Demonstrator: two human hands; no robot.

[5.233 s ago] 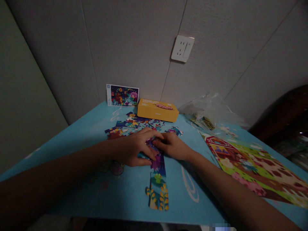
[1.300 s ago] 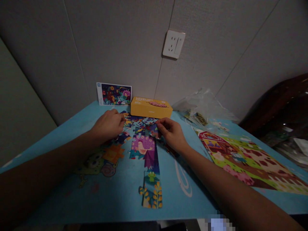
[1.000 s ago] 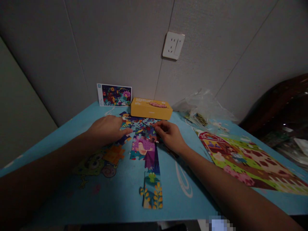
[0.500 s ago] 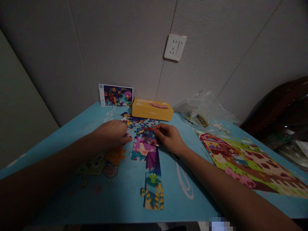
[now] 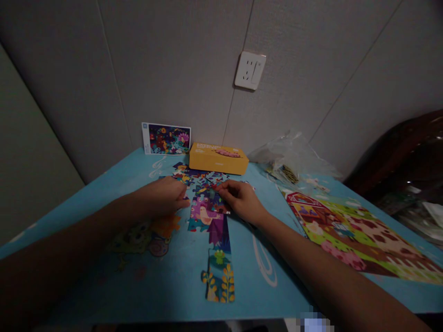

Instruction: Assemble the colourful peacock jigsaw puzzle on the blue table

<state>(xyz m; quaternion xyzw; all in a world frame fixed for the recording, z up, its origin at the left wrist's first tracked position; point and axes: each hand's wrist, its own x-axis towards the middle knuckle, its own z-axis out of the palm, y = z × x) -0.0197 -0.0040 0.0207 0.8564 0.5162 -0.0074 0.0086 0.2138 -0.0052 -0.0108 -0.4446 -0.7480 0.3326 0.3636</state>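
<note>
A partly joined jigsaw puzzle (image 5: 216,230) lies on the blue table, a strip with a white bird, a purple shape, a green frog and yellow leafy plants. Over its upper right part, my right hand (image 5: 242,199) pinches a small dark-and-red puzzle piece (image 5: 216,187) between thumb and fingertips. My left hand (image 5: 169,194) is closed beside the strip's upper left, its fingers curled in; whatever it may hold is hidden. Loose puzzle pieces (image 5: 217,176) lie in a heap beyond both hands, partly covered by them.
A yellow box (image 5: 218,159) stands against the wall behind the pieces. Left of it leans a picture card (image 5: 166,139). A clear plastic bag (image 5: 294,154) with pieces inside is at the back right. A farm picture puzzle (image 5: 360,230) lies on the right of the tablecloth (image 5: 166,290).
Both hands stay almost in place. The right hand has shifted slightly to the left and still pinches the puzzle piece. The whole view has moved a little.
</note>
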